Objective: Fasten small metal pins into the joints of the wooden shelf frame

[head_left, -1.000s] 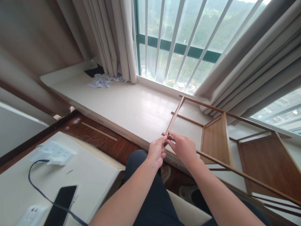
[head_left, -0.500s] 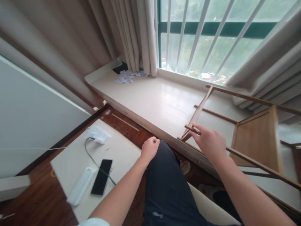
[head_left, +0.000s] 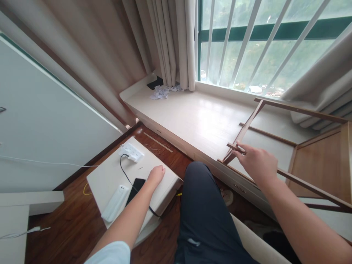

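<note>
My right hand [head_left: 257,161] pinches a short brown wooden strip [head_left: 233,146] between thumb and fingertips. The strip is right by the lower end of a wooden frame [head_left: 250,123] that has long rails and a wooden panel [head_left: 320,159]. Whether the strip is joined to the frame I cannot tell. The frame lies on a pale window-side platform [head_left: 189,117]. My left hand [head_left: 156,175] is closed, over the right part of a small white table [head_left: 162,190]; anything inside its fingers is hidden. A black phone [head_left: 135,190], partly covered by my left forearm, lies close to it.
On the table are a white power strip [head_left: 114,203], a white socket block [head_left: 131,152] and a dark cable [head_left: 123,172]. Crumpled paper [head_left: 161,92] lies on the platform's far left by the curtain [head_left: 185,47]. My knee [head_left: 199,176] sits between table and platform.
My left hand has moved left from beside my knee to over the table. My right hand keeps its pinch on the wooden strip. The view has turned slightly left.
</note>
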Available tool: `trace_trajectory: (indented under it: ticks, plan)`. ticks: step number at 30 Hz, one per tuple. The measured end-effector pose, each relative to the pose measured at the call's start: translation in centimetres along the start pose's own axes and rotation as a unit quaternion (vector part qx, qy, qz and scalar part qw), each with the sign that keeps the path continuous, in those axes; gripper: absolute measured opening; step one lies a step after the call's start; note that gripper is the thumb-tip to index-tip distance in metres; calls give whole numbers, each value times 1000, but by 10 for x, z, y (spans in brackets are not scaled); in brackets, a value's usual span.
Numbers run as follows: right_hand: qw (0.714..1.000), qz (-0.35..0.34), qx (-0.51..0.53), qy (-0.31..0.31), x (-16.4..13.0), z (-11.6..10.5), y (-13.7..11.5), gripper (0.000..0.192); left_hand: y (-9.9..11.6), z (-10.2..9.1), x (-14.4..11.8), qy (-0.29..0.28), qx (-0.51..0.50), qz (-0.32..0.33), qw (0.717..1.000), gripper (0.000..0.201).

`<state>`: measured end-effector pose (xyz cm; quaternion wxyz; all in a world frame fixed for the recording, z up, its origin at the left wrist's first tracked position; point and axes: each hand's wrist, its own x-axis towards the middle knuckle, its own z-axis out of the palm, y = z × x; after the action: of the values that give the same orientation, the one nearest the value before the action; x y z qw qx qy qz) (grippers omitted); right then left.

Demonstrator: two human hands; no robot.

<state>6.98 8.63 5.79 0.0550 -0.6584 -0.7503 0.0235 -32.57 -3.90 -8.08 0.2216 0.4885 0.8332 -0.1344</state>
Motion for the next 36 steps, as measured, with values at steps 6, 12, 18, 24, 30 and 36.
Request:
trace_trajectory:
  ticks: [6, 12, 18, 24, 30, 36]
  plan:
    - [1000, 3, 7, -6, 1, 0, -1, 48, -13, -2, -11, 64, -2, 4, 998, 21]
    - [1000, 9, 20, -18, 0, -6, -3, 47, -23, -4, -21, 86, -8, 0, 996, 27]
    - [999, 1, 24, -23, -1, -8, -5, 45, -36, -12, -31, 91, 1, -6, 996, 30]
    - [1000, -3, 23, -15, -1, -5, -5, 44, -32, -23, -45, 115, -8, -41, 992, 35]
    - [1000, -9, 23, -16, -1, -5, -5, 43, -31, -12, -48, 110, 0, 8, 994, 47]
    - [999, -19, 20, -17, -2, -9, -6, 42, -34, 2, -48, 102, 2, 74, 992, 47]
